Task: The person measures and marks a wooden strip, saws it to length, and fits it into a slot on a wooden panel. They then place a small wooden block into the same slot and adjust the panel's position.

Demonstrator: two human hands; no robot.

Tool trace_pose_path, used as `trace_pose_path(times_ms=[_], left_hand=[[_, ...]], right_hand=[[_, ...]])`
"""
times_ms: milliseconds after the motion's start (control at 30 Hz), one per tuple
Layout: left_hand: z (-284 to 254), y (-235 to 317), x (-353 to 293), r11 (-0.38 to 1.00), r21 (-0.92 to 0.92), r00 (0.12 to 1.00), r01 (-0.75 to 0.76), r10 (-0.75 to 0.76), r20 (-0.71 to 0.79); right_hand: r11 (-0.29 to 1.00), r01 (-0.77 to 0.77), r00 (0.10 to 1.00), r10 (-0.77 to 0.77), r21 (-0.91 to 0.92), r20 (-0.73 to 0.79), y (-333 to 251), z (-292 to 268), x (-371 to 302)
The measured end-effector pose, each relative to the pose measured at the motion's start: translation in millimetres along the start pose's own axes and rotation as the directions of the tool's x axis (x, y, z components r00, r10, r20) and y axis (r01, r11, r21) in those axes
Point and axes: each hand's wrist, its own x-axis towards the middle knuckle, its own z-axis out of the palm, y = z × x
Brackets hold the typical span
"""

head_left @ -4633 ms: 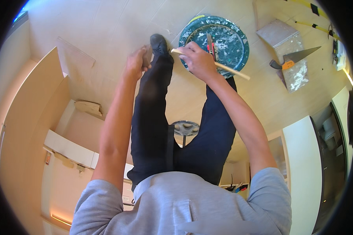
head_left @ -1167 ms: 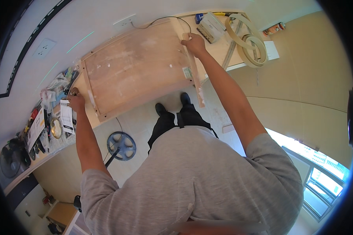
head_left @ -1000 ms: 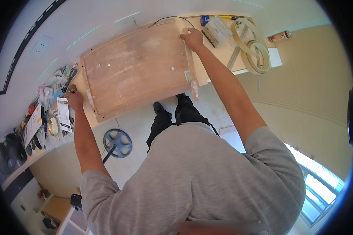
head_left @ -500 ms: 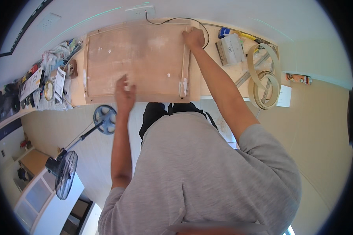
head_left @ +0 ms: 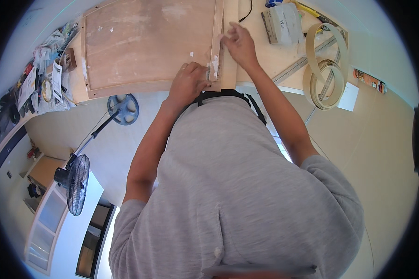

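A large, shallow wooden panel [head_left: 149, 46] with a raised wooden frame lies on the bench against my waist. Its flat inner face has pale smears and a few white spots. Along its right side runs a narrow wooden strip [head_left: 216, 39], with torn whitish paper on its near part. At the near right corner, my left hand [head_left: 187, 83] has its fingers bent and closed on the near end of this strip. My right hand [head_left: 242, 46] is raised just right of the strip, fingers loosely bent and apart, holding nothing.
Right on the bench [head_left: 260, 69] are a plastic-wrapped block [head_left: 284, 24], a coil of pale edging band [head_left: 328, 83], metal bars [head_left: 291, 69] and a yellow-handled tool [head_left: 309, 10]. Plastic bags and papers [head_left: 53, 79] pile up at left. A standing fan [head_left: 77, 185] is on the floor.
My left hand has come from above the panel to its near right corner and closed there. My right hand has let go of the strip's far end and drawn back nearer. The view has shifted.
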Motion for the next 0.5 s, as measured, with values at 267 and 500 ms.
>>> trace_pose_path(times_ms=[267, 500], left_hand=[[16, -1, 13, 1.000, 0.025, 1.000, 0.009, -0.010, 0.021], [27, 12, 20, 0.988, 0.059, 0.990, 0.140, -0.140, 0.007]], right_hand=[[0.989, -0.126, 0.985, 0.115, 0.083, 0.126, -25, 4, -31], [0.984, -0.138, 0.986, 0.126, 0.110, 0.113, -17, 3, -31]])
